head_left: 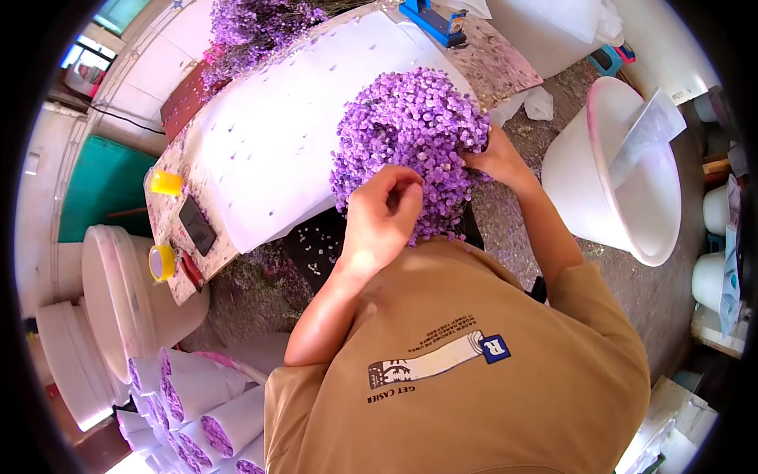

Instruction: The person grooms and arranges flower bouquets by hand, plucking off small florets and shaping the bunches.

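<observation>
A round, dense bunch of small purple flowers point(410, 138) stands up against my chest at the table's near edge. My right hand point(499, 162) grips its right side, with the fingertips partly hidden among the blossoms. In front of the bunch, at its lower left, my left hand point(382, 207) is closed, thumb and curled fingers drawn together. Whatever those fingers may hold is too small or hidden to make out. The stems of the bunch are out of sight. A large white paper sheet point(276, 134) covers the table behind it, sprinkled with loose petals.
More purple flowers point(260, 35) lie at the table's back, near a blue tape dispenser point(433, 22). At left are a phone point(197, 226), yellow tape rolls point(162, 262) and red-handled pliers point(189, 271). A white tub point(568, 178) stands right; paper-wrapped bunches point(229, 426) sit lower left.
</observation>
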A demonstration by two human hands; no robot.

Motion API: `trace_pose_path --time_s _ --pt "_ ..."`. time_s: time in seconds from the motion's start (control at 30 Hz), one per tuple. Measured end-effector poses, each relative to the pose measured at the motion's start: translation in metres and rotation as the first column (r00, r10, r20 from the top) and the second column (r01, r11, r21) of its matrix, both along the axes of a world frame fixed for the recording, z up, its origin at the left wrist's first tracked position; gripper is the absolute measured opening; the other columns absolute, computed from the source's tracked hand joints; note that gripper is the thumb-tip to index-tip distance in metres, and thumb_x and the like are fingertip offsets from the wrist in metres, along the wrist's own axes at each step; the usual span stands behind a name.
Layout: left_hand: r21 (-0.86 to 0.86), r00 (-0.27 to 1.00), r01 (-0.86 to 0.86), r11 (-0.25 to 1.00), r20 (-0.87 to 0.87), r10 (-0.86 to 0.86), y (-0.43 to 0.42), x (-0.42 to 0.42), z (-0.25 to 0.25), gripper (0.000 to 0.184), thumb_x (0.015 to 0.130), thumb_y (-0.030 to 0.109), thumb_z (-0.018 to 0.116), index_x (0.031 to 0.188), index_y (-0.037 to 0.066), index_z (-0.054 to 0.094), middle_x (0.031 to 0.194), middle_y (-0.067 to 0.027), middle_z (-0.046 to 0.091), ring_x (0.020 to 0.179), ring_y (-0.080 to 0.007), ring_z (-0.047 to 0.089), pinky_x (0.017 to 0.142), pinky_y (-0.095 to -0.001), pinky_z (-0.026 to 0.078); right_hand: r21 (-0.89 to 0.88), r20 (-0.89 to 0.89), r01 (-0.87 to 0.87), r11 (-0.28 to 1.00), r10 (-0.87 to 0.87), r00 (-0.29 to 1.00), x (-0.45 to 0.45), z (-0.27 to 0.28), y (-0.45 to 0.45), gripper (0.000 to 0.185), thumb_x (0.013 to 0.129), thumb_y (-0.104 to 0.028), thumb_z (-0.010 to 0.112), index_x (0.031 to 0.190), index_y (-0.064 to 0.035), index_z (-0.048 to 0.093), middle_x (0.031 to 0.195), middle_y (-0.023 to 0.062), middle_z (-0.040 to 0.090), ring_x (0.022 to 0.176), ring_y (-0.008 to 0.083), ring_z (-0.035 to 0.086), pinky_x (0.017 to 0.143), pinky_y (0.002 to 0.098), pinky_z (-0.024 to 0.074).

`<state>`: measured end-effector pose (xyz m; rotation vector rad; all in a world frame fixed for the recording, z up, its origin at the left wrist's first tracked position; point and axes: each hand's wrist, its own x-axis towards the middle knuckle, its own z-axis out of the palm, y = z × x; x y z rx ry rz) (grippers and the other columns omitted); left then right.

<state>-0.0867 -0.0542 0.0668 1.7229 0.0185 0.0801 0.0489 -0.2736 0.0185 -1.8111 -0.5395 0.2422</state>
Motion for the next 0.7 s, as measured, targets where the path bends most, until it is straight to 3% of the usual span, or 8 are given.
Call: trace_pose_path --time_s 0.13,0.3,0.37,0.4,0.43,0.5,0.63,0.7 --pt "0.404 0.965 -0.134 0.905 0.261 0.027 -0.005 0.007 -0.004 0.014 0.085 0.004 0.072 0.096 -0.001 0.068 0.072 -0.0062 0.059 0.059 -0.0104 0.051 0.055 -0.0266 0.043 -0.011 -0.034 -0.014 1.0 0.013 0.999 0.002 -0.001 -0.003 0.07 0.071 -0.005 0.078 0.135 -0.0006 0.051 0.126 0.0105 0.064 0.117 0.0191 0.058 0.104 0.0361 0.0432" --pt "0.453 0.921 -0.214 0.865 0.389 0.024 -0.005 0.008 -0.017 0.009 0.085 0.003 0.071 0.093 0.0 0.068 0.072 -0.0067 0.059 0.059 -0.0114 0.052 0.055 -0.0282 0.044 0.011 -0.004 -0.038 0.999 0.038 0.999 0.004 -0.008 -0.005 0.071 0.071 -0.005 0.079 0.135 -0.0003 0.051 0.127 0.0105 0.064 0.118 0.0193 0.058 0.105 0.0361 0.0429" --pt "0.206 0.975 -0.092 0.974 0.218 0.046 -0.003 0.006 -0.017 0.006 0.09 0.005 0.067 0.092 0.001 0.064 0.072 -0.004 0.06 0.058 -0.0103 0.05 0.051 -0.0261 0.04 -0.002 -0.008 -0.02 1.0 0.02 1.0 0.004 -0.009 -0.005 0.071 0.07 -0.005 0.08 0.135 0.0001 0.051 0.126 0.0103 0.064 0.118 0.0188 0.058 0.105 0.0359 0.0428" --pt "0.206 0.975 -0.093 0.974 0.218 0.047 0.001 0.007 -0.017 0.006 0.09 0.005 0.067 0.092 0.001 0.064 0.072 -0.004 0.06 0.058 -0.0103 0.05 0.051 -0.0261 0.04 -0.002 -0.008 -0.021 1.0 0.021 1.0 0.004 -0.008 -0.005 0.071 0.07 -0.005 0.08 0.135 0.0001 0.051 0.126 0.0103 0.064 0.118 0.0188 0.058 0.105 0.0359 0.0428" --pt "-0.073 0.995 -0.046 0.996 0.088 0.052 0.007 0.01 -0.014 0.006 0.092 0.006 0.063 0.095 0.002 0.061 0.075 -0.0047 0.059 0.057 -0.0091 0.046 0.05 -0.0243 0.036 0.001 0.002 -0.023 1.0 0.023 1.0 0.004 -0.007 -0.004 0.071 0.07 -0.005 0.079 0.135 0.0001 0.051 0.127 0.0104 0.064 0.118 0.019 0.058 0.105 0.0361 0.0424" --pt "-0.58 0.995 -0.038 0.814 -0.094 -0.021 0.014 0.018 -0.007 0.011 0.094 0.005 0.052 0.105 0.004 0.052 0.081 -0.0092 0.058 0.055 -0.0062 0.036 0.048 -0.0209 0.027 0.004 0.01 -0.027 1.0 0.027 1.0 0.001 -0.004 -0.004 0.071 0.07 -0.005 0.079 0.135 0.0002 0.051 0.127 0.0105 0.064 0.118 0.0192 0.058 0.106 0.0363 0.0421" --pt "-0.506 0.995 0.013 0.862 -0.078 -0.061 0.021 0.04 0.003 0.017 0.094 0.007 0.053 0.11 0.001 0.055 0.08 -0.0079 0.058 0.056 -0.0059 0.038 0.047 -0.0201 0.028 -0.009 0.0 -0.023 1.0 0.023 1.0 0.002 -0.004 -0.003 0.071 0.071 -0.006 0.079 0.135 0.0002 0.051 0.128 0.0111 0.064 0.119 0.0203 0.058 0.107 0.0367 0.041" --pt "-0.199 0.986 0.101 0.975 -0.107 -0.125 0.02 0.049 0.007 0.018 0.093 0.011 0.061 0.107 -0.001 0.062 0.075 -0.0021 0.058 0.06 -0.0055 0.045 0.051 -0.0211 0.034 -0.032 0.036 0.003 0.999 -0.002 0.999 0.003 -0.01 -0.005 0.069 0.071 -0.007 0.079 0.134 -0.0003 0.052 0.126 0.0109 0.065 0.117 0.0205 0.06 0.105 0.0362 0.0425"
